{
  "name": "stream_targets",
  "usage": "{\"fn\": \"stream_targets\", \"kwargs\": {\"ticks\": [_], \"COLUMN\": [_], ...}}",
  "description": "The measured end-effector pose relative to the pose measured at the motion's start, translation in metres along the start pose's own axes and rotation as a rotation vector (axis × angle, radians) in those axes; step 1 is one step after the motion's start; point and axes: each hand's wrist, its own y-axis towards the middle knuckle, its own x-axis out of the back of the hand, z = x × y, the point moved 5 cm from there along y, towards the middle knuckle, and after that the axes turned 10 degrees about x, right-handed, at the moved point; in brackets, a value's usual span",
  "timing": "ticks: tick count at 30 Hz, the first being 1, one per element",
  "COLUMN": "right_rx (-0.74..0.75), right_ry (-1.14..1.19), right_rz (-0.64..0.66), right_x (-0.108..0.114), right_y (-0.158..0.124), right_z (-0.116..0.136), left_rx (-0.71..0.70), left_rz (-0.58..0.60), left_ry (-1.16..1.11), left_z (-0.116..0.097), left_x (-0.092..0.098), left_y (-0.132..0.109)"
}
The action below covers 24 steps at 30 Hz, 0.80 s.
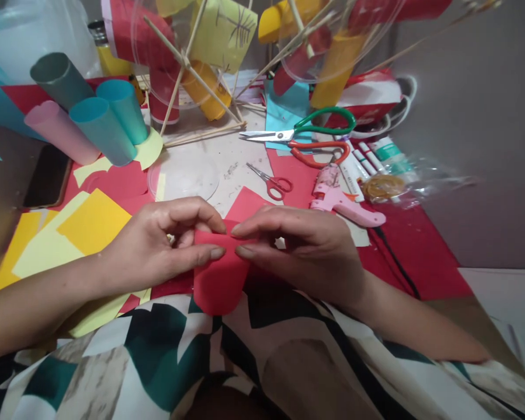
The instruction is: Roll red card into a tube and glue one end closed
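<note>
Between my two hands, close to my lap, is a piece of red paper (221,286) curved into a tube-like shape. My left hand (166,245) pinches its upper edge between thumb and fingers. On the other side of that edge, my right hand (301,245) pinches the paper too, and the fingertips of both hands nearly meet. Part of the paper is hidden behind the fingers. Just beyond the hands lie small red-handled scissors (277,185) and a flat red paper sheet (249,204). A pink glue gun (341,201) rests beyond my right hand.
Paper tubes (105,128) stand at the left beside a phone (47,178). Yellow sheets (94,221) lie near my left arm. Large green-and-orange-handled scissors (289,136), markers (365,157) and a stick frame (186,61) are farther back. A clear plastic disc (188,178) lies mid-table.
</note>
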Motion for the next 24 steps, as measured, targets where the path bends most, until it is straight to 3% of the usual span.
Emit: {"fn": "stream_targets", "kwargs": {"ticks": [4, 16, 24], "right_rx": [0.093, 0.158, 0.271], "right_ry": [-0.003, -0.074, -0.139], "right_rz": [0.038, 0.015, 0.026], "right_x": [-0.0003, 0.0, 0.0005], "right_y": [0.0008, -0.0018, 0.0], "right_z": [0.005, 0.0078, 0.005], "left_rx": [-0.02, -0.117, -0.099], "left_rz": [-0.011, -0.061, -0.064], "left_ry": [0.003, 0.082, 0.1], "left_z": [-0.0035, -0.0071, -0.0057], "left_x": [-0.0002, 0.0016, 0.0029], "left_y": [-0.0028, -0.0075, -0.0049]}}
